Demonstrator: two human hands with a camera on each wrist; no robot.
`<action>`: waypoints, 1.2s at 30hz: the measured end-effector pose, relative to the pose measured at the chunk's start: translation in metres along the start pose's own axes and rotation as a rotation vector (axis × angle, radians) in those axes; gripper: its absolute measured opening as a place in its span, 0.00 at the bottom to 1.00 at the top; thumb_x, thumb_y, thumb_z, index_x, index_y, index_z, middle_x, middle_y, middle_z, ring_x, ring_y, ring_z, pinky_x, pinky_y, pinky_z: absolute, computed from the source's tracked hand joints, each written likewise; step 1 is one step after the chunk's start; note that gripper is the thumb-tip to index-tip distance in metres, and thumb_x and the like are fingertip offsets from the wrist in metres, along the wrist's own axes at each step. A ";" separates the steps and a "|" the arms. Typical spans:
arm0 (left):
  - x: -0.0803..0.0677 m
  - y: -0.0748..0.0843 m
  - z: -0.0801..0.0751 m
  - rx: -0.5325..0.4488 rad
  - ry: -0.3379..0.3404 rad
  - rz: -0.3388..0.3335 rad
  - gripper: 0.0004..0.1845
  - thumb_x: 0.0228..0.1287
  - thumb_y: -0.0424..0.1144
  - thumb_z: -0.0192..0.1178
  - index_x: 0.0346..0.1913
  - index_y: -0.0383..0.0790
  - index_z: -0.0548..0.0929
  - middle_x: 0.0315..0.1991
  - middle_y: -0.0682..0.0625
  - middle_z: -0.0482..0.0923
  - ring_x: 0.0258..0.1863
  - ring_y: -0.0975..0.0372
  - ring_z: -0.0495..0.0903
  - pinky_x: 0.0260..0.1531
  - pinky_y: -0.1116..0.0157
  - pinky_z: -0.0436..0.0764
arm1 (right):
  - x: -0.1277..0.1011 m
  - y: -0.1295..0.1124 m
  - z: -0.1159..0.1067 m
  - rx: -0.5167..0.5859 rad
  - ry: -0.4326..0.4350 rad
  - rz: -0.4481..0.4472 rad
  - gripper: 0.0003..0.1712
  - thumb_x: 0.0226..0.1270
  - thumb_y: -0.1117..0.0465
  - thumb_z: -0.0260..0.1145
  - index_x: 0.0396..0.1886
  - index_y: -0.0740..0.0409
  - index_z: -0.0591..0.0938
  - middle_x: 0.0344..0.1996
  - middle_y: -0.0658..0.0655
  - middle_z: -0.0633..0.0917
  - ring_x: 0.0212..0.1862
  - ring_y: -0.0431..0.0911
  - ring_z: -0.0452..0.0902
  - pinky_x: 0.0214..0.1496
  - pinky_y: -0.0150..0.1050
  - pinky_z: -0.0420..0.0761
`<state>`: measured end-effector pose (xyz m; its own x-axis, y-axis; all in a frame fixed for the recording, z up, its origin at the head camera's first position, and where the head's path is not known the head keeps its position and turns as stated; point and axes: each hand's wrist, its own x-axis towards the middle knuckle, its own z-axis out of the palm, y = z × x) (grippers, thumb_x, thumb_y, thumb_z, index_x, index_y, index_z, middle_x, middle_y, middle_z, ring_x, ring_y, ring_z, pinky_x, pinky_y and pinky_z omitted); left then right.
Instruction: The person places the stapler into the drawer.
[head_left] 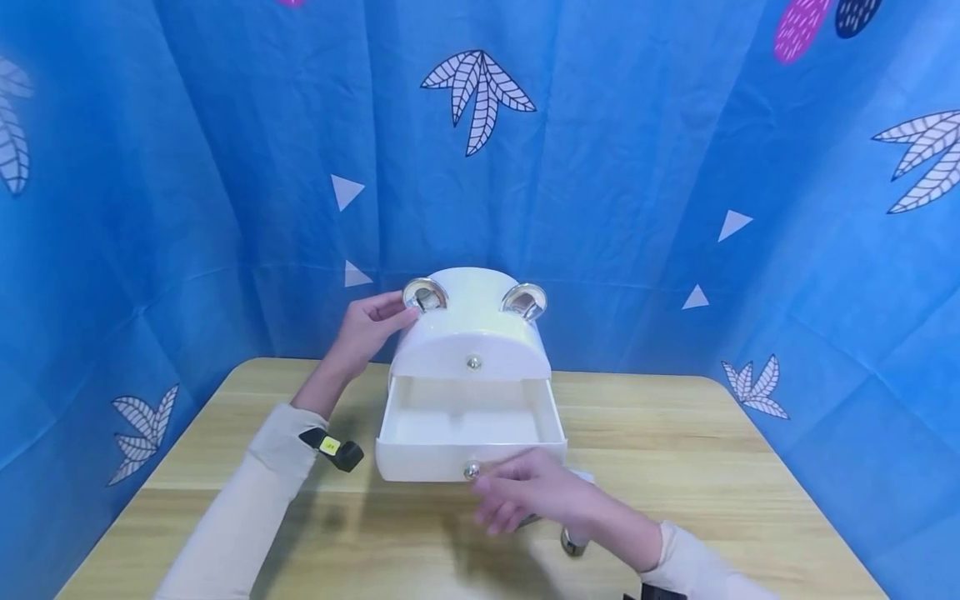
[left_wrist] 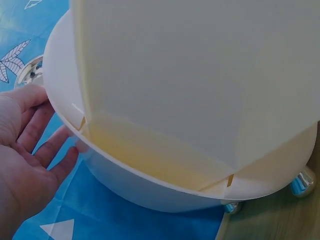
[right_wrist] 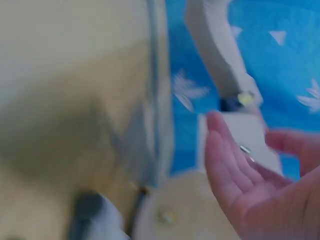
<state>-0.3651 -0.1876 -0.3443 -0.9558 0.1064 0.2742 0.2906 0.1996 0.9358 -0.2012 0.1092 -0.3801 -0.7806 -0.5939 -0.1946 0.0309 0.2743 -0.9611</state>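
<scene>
White storage box (head_left: pixel 471 333) w/ domed top and two metallic ears sits on wooden table (head_left: pixel 675 467), toward the 12 o'clock edge, centre; its lower drawer (head_left: pixel 468 437) is pulled out toward the person, looks empty inside; small round knob (head_left: pixel 471 471) on drawer front. L hand (head_left: pixel 371 325) at box's 9–10 o'clock, fingers fairly straight and laid against the upper side by the left ear (head_left: pixel 425 294); left wrist view shows fingers (left_wrist: pixel 47 145) spread, touching the rim, no curl round anything. R hand (head_left: pixel 536 496) just at 5 o'clock of the knob, in front of the drawer, fingers loose and relaxed, holding nothing that I can see; right wrist view too blurred to confirm contact w/ the knob. Small metallic-capped item (head_left: pixel 573 543) on table partly under R wrist; can't ID.

Risks, my guess: drawer far out, so a tug could pull it free or tip the box fwd; L hand only rests, may not brace enough; R wrist could knock the small item.
</scene>
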 end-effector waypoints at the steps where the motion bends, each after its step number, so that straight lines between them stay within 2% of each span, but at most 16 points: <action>1: 0.000 0.000 0.001 0.001 0.004 0.003 0.28 0.70 0.46 0.66 0.68 0.38 0.77 0.63 0.38 0.81 0.65 0.49 0.79 0.66 0.52 0.78 | -0.003 -0.004 -0.007 -0.039 -0.040 -0.015 0.18 0.75 0.52 0.63 0.53 0.60 0.87 0.40 0.65 0.91 0.38 0.50 0.90 0.45 0.46 0.89; 3: 0.000 0.000 0.003 0.003 0.010 0.004 0.28 0.70 0.47 0.66 0.68 0.38 0.77 0.63 0.38 0.81 0.65 0.48 0.80 0.65 0.51 0.78 | -0.010 -0.013 -0.023 -0.128 -0.117 -0.066 0.18 0.77 0.54 0.61 0.55 0.60 0.86 0.43 0.64 0.90 0.41 0.51 0.89 0.48 0.44 0.89; 5: -0.001 0.000 0.004 0.004 0.015 -0.002 0.28 0.70 0.47 0.66 0.68 0.39 0.77 0.63 0.38 0.81 0.65 0.48 0.79 0.65 0.51 0.78 | -0.019 -0.022 -0.041 -0.230 -0.159 -0.133 0.18 0.78 0.55 0.59 0.57 0.61 0.85 0.44 0.62 0.90 0.43 0.49 0.89 0.50 0.41 0.88; 7: -0.002 0.000 0.004 0.004 0.017 -0.013 0.29 0.70 0.48 0.66 0.69 0.39 0.77 0.64 0.39 0.80 0.66 0.48 0.79 0.66 0.50 0.77 | -0.029 -0.030 -0.060 -0.337 -0.173 -0.202 0.17 0.79 0.57 0.59 0.56 0.63 0.84 0.42 0.59 0.91 0.42 0.46 0.88 0.49 0.39 0.88; 9: -0.003 0.000 0.004 0.005 0.018 -0.018 0.29 0.70 0.47 0.66 0.70 0.39 0.76 0.65 0.38 0.80 0.66 0.48 0.78 0.67 0.50 0.77 | -0.037 -0.035 -0.079 -0.443 -0.147 -0.246 0.15 0.77 0.59 0.60 0.53 0.63 0.86 0.39 0.55 0.91 0.40 0.43 0.87 0.47 0.37 0.88; 12: -0.005 0.002 0.004 0.010 0.022 -0.021 0.29 0.71 0.46 0.65 0.70 0.39 0.75 0.65 0.38 0.79 0.66 0.48 0.78 0.67 0.51 0.77 | -0.042 -0.035 -0.104 -0.562 -0.089 -0.248 0.12 0.75 0.58 0.64 0.48 0.60 0.88 0.37 0.53 0.91 0.39 0.41 0.86 0.45 0.36 0.87; 16: -0.006 0.004 0.004 0.007 0.030 -0.021 0.29 0.71 0.46 0.65 0.70 0.39 0.76 0.65 0.38 0.79 0.66 0.49 0.78 0.66 0.51 0.77 | -0.037 -0.015 -0.126 -0.648 -0.052 -0.186 0.12 0.71 0.57 0.68 0.47 0.59 0.88 0.39 0.53 0.91 0.41 0.40 0.87 0.45 0.33 0.87; 20: -0.005 0.004 0.006 -0.010 0.025 -0.035 0.28 0.71 0.45 0.65 0.70 0.39 0.76 0.64 0.37 0.79 0.66 0.49 0.78 0.68 0.52 0.76 | -0.028 0.017 -0.134 -0.712 -0.064 -0.122 0.16 0.66 0.59 0.72 0.50 0.62 0.86 0.40 0.55 0.91 0.41 0.40 0.86 0.45 0.35 0.86; 24: -0.005 0.005 0.007 -0.025 0.018 -0.054 0.29 0.70 0.45 0.65 0.70 0.38 0.76 0.65 0.37 0.79 0.67 0.48 0.77 0.69 0.50 0.75 | -0.021 0.042 -0.133 -0.762 -0.065 -0.081 0.21 0.60 0.60 0.76 0.51 0.64 0.85 0.44 0.58 0.90 0.45 0.46 0.86 0.49 0.45 0.87; 27: -0.005 0.005 0.007 -0.026 0.026 -0.061 0.29 0.70 0.45 0.65 0.70 0.38 0.75 0.66 0.37 0.78 0.67 0.47 0.76 0.69 0.48 0.74 | -0.019 0.054 -0.132 -0.784 -0.060 -0.089 0.22 0.56 0.60 0.78 0.50 0.62 0.85 0.45 0.57 0.89 0.47 0.50 0.85 0.50 0.52 0.86; 31: -0.005 0.004 0.008 -0.038 0.030 -0.063 0.29 0.71 0.45 0.65 0.70 0.38 0.75 0.67 0.38 0.78 0.69 0.48 0.76 0.70 0.49 0.73 | -0.016 0.066 -0.130 -0.808 -0.052 -0.114 0.20 0.56 0.61 0.78 0.48 0.59 0.86 0.42 0.53 0.90 0.45 0.47 0.85 0.48 0.49 0.85; 36: -0.004 0.003 0.009 -0.049 0.026 -0.058 0.29 0.71 0.44 0.64 0.71 0.37 0.75 0.67 0.38 0.77 0.69 0.48 0.75 0.70 0.50 0.73 | -0.012 0.071 -0.125 -0.835 -0.030 -0.099 0.19 0.54 0.64 0.79 0.47 0.58 0.86 0.41 0.52 0.90 0.44 0.45 0.85 0.47 0.44 0.85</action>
<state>-0.3603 -0.1786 -0.3446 -0.9719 0.0707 0.2247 0.2333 0.1568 0.9597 -0.2680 0.2300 -0.4216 -0.7380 -0.6615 -0.1338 -0.5181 0.6823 -0.5157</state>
